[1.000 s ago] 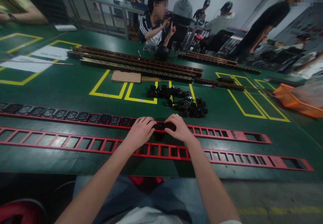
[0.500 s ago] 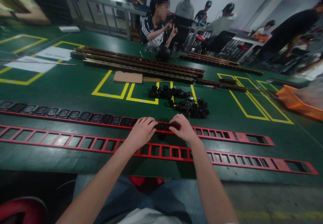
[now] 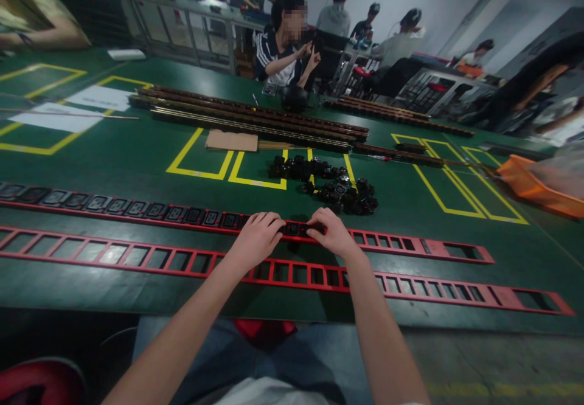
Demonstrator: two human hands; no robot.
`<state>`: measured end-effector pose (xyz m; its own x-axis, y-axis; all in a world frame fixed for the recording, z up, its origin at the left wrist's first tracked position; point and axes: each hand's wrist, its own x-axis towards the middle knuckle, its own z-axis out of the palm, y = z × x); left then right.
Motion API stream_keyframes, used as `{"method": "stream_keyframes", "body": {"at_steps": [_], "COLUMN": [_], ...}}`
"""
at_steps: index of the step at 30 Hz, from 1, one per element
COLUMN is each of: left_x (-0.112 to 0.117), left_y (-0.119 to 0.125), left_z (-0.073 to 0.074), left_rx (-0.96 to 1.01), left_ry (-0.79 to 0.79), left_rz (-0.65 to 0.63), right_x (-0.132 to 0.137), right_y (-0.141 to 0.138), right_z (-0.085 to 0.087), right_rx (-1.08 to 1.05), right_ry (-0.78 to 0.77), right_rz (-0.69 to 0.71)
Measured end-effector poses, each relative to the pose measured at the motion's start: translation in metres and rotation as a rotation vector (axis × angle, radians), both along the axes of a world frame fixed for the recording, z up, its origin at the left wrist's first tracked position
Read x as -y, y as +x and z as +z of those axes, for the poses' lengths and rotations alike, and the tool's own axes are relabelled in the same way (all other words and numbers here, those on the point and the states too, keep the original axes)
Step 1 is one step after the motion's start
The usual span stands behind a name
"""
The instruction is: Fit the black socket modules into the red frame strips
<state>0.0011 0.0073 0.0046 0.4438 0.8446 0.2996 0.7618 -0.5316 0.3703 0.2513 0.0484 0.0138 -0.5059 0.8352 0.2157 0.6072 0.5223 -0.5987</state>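
Two long red slotted strips lie across the green table in front of me. The far strip [image 3: 410, 245] has black sockets [image 3: 137, 209] filling its left part; its right slots stand bare. The near strip [image 3: 109, 252] holds nothing. My left hand [image 3: 258, 238] and my right hand [image 3: 333, 231] rest on the far strip with curled fingers, pressing on a black socket [image 3: 296, 228] between them. A heap of loose black sockets [image 3: 340, 189] lies just beyond my hands.
Long dark strips [image 3: 255, 116] and a piece of cardboard [image 3: 232, 141] lie further back. An orange tray [image 3: 533, 186] sits at the right. Yellow tape boxes mark the table. A person sits across the table; others work behind.
Both hands have stayed on the far strip, the right hand shifting slightly rightward along it. The standing person at the right has moved further out of view.
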Motion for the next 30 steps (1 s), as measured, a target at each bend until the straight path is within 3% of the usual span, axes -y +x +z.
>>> {"method": "stream_keyframes", "body": {"at_steps": [6, 10, 13, 18, 30], "left_x": [0.000, 0.000, 0.000, 0.000, -0.001], "left_y": [0.000, 0.000, 0.001, 0.000, 0.000], "left_z": [0.001, 0.000, -0.001, -0.002, -0.002], "left_rx": [-0.010, -0.012, -0.006, 0.002, 0.001], "left_ry": [-0.008, -0.009, -0.005, -0.012, -0.023], "left_rz": [0.001, 0.000, 0.005, 0.001, -0.004], "right_x": [-0.004, -0.015, -0.020, -0.022, -0.022], "right_y": [0.013, 0.043, 0.059, 0.063, 0.062], "right_z": [0.005, 0.001, -0.011, -0.027, -0.027], "right_rx": [0.044, 0.019, 0.030, 0.036, 0.113], "right_ry": [0.010, 0.142, 0.188, 0.118, 0.075], "right_rz": [-0.033, -0.351, -0.475, -0.461, -0.522]}}
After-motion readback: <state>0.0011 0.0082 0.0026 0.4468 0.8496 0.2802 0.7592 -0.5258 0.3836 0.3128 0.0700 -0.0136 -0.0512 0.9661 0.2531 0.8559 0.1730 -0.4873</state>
